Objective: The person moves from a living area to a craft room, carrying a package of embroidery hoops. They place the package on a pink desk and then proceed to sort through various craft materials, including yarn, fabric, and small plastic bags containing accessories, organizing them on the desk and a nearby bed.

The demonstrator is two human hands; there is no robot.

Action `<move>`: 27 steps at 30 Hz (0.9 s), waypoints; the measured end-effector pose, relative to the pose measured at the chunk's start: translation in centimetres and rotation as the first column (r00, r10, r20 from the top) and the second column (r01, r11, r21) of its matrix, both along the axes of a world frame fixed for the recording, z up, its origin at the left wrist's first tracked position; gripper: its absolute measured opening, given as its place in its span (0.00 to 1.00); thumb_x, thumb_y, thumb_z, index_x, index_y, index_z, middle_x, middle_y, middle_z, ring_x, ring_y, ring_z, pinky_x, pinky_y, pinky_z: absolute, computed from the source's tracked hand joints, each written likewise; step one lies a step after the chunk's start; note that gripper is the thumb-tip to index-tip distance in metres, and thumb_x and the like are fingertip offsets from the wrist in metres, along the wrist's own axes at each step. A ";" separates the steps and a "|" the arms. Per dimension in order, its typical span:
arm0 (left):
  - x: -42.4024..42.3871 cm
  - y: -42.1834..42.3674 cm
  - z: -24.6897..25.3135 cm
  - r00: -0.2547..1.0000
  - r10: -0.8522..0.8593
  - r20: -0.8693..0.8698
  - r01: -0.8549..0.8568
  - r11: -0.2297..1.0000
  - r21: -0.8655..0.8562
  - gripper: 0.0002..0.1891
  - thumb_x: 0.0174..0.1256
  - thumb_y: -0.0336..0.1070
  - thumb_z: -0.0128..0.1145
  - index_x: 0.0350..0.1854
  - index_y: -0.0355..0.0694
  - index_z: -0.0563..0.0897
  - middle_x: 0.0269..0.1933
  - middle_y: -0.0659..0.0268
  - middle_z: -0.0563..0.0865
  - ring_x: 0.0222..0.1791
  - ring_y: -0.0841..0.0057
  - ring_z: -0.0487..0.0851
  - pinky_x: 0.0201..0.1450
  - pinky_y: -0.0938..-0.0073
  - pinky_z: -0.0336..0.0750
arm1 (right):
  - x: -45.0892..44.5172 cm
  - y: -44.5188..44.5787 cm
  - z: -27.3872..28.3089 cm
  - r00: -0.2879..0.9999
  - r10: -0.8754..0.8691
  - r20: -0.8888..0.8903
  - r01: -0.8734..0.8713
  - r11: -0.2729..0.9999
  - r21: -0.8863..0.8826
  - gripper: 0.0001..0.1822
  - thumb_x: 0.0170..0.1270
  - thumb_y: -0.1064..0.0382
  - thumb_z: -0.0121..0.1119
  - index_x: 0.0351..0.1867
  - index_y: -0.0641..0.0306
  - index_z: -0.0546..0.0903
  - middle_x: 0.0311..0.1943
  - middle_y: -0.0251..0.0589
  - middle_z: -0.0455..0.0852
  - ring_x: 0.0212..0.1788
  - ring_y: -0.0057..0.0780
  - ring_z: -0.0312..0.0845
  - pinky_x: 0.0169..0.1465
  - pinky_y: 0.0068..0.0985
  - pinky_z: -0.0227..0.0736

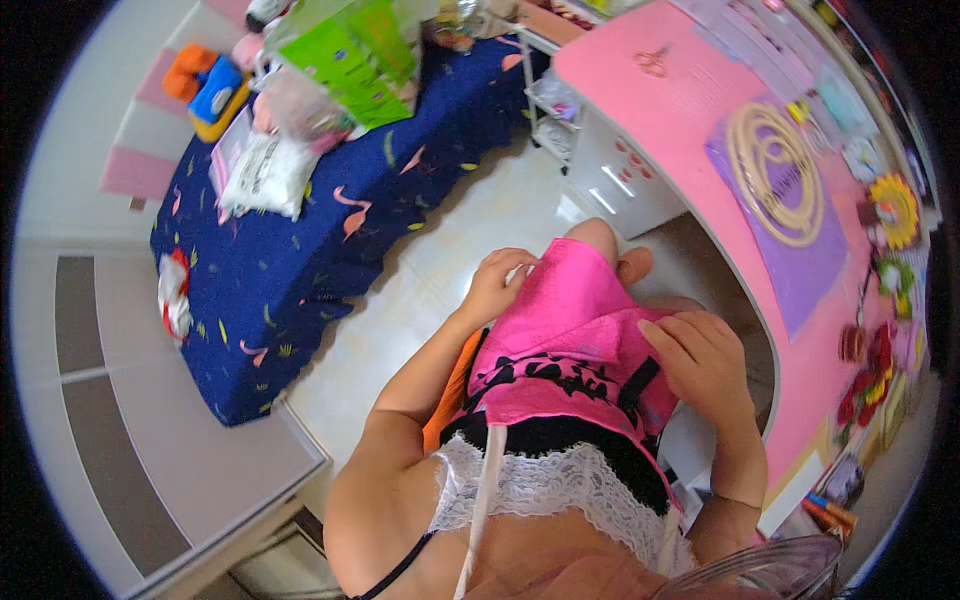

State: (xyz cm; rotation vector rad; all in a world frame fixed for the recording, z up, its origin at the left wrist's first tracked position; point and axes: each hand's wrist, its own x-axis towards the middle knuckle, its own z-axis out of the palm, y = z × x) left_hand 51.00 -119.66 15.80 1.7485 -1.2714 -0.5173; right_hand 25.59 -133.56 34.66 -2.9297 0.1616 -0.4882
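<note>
A bright pink apron (570,300) with black print covers my lap. At its left edge rests my left hand (501,281), fingers bent over the cloth by my thigh; whether it pinches the fabric is not clear. My right hand (694,352) lies on the apron's right side, fingers slightly curled and pointing left, near the desk's curved edge. To my right on the pink desk (675,112), several nested wooden hoops (776,176) lie on a purple sheet in a clear wrapper. Small scissors (651,61) with ornate handles lie farther up the desk.
A bed with a dark blue flamingo-print cover (352,195) stands to my left, bearing a green bag (352,67), a white plastic package (271,176) and plush items. A white trolley (551,112) stands by the desk. Ornaments, including a sunflower figure (894,211), line the desk's right side.
</note>
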 end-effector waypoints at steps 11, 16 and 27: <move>-1.6 -1.9 1.1 0.997 -0.081 0.002 0.081 0.997 0.018 0.08 0.64 0.27 0.52 0.42 0.38 0.83 0.44 0.59 0.84 0.49 0.66 0.80 0.54 0.71 0.71 | -4.0 -0.4 -3.1 0.999 -0.041 -0.015 0.042 0.996 0.075 0.16 0.49 0.65 0.54 0.43 0.60 0.79 0.32 0.34 0.78 0.37 0.30 0.76 0.39 0.28 0.71; -0.3 -3.9 3.4 0.994 -0.086 0.065 0.087 0.996 -0.009 0.09 0.63 0.27 0.53 0.43 0.38 0.82 0.46 0.58 0.83 0.50 0.63 0.80 0.55 0.69 0.71 | -4.0 -1.0 -3.4 0.998 -0.032 -0.046 0.034 0.998 0.051 0.15 0.48 0.65 0.55 0.41 0.60 0.79 0.29 0.34 0.76 0.34 0.30 0.75 0.37 0.27 0.70; 10.2 -23.9 11.7 0.825 0.151 0.545 0.054 0.938 -0.341 0.14 0.61 0.34 0.55 0.48 0.38 0.79 0.54 0.53 0.77 0.56 0.56 0.74 0.59 0.61 0.67 | -0.3 -5.7 -0.7 0.991 0.008 -0.132 0.000 0.998 0.067 0.13 0.49 0.65 0.54 0.39 0.59 0.79 0.28 0.33 0.76 0.36 0.30 0.75 0.38 0.27 0.72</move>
